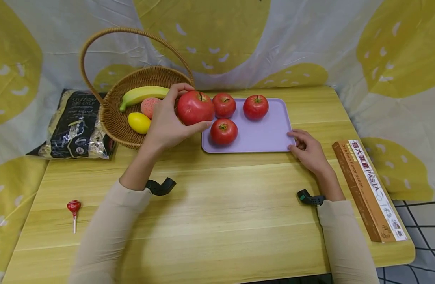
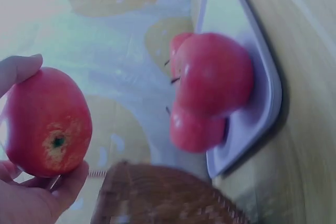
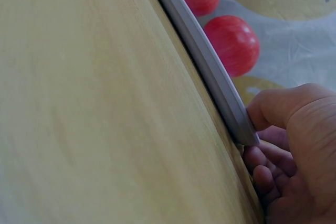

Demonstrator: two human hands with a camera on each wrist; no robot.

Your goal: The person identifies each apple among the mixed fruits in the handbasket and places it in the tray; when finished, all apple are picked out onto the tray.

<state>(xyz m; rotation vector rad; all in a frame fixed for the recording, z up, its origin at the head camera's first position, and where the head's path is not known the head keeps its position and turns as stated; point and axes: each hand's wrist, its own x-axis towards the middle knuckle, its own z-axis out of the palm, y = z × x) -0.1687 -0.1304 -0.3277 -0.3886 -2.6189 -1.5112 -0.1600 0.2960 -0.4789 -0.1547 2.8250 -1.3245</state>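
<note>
A red apple (image 1: 194, 107) is gripped in my left hand (image 1: 166, 125), thumb below and fingers over its top in the head view. It is held up between the wicker basket (image 1: 116, 130) and the lilac tray (image 1: 263, 136). Its underside with the dried blossom end faces the camera in the left wrist view. Three more red apples, one of them the front apple (image 1: 224, 131), sit on the tray's left and middle part. At the tray's right end, my right hand (image 1: 311, 154) pinches the rim near the front corner, thumb (image 3: 268, 109) on top and fingers beneath.
Inside the basket lie a banana (image 1: 143, 96), a pink round fruit (image 1: 150, 106) and a lemon (image 1: 139, 122). Left of it lies a black pasta bag (image 1: 75, 126). A red lollipop (image 1: 74, 207) is at the front left, a long pasta box (image 1: 369, 191) at the right.
</note>
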